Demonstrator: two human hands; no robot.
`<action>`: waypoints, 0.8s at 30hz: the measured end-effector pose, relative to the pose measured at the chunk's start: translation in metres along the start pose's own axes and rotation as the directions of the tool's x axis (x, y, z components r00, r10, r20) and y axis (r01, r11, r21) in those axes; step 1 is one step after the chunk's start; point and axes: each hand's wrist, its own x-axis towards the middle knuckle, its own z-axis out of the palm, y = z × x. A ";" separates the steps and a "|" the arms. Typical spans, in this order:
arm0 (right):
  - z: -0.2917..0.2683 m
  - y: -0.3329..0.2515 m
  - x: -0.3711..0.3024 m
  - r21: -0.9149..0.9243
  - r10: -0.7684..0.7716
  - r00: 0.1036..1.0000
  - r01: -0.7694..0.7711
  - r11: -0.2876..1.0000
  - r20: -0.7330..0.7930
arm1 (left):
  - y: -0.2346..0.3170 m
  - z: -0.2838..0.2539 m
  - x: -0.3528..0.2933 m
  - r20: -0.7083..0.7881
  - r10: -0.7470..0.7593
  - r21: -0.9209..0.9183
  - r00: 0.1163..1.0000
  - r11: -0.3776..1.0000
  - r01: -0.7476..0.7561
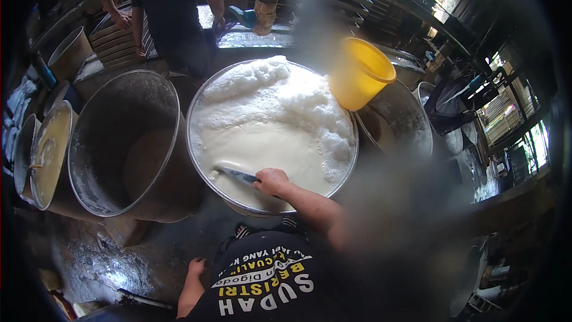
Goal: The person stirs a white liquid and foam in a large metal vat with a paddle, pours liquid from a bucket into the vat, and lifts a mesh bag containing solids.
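Observation:
A large round vat (192,154) stands in front of me, holding creamy white liquid (262,146). Thick white foam (250,80) covers its far side and runs down the right. My right hand (272,182) is closed on a flat, grey-blue paddle-like tool (237,174) at the vat's near side. The tool slants to the left, and its far end meets the liquid. My left hand (196,266) hangs low beside my body, away from the vat. It is seen from above, and its fingers are too foreshortened to make out.
A yellow bucket (357,77) rests at the vat's far right rim. To the left stand a deep metal vat (74,167) and a container of pale yellowish liquid (52,152). Another vat (411,113) is at right. A person in dark clothes (176,18) stands beyond. Steam blurs the right.

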 end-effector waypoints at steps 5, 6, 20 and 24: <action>-0.006 0.019 -0.011 0.068 0.160 0.987 -0.158 0.985 -0.031 | 0.032 -0.003 -0.040 0.038 0.019 0.014 0.999 1.000 -0.020; -0.006 0.025 -0.016 0.082 0.214 0.976 -0.211 0.974 -0.029 | 0.048 -0.004 -0.048 0.062 -0.022 0.077 0.998 0.997 0.017; -0.070 0.078 -0.074 0.302 0.393 0.862 -0.301 0.905 -0.321 | 0.095 0.006 0.054 0.070 0.153 -0.037 0.986 0.988 -0.150; -0.108 0.073 -0.090 0.235 0.182 0.935 -0.112 0.966 -0.306 | 0.108 0.007 0.048 0.089 0.142 0.019 0.986 0.989 -0.145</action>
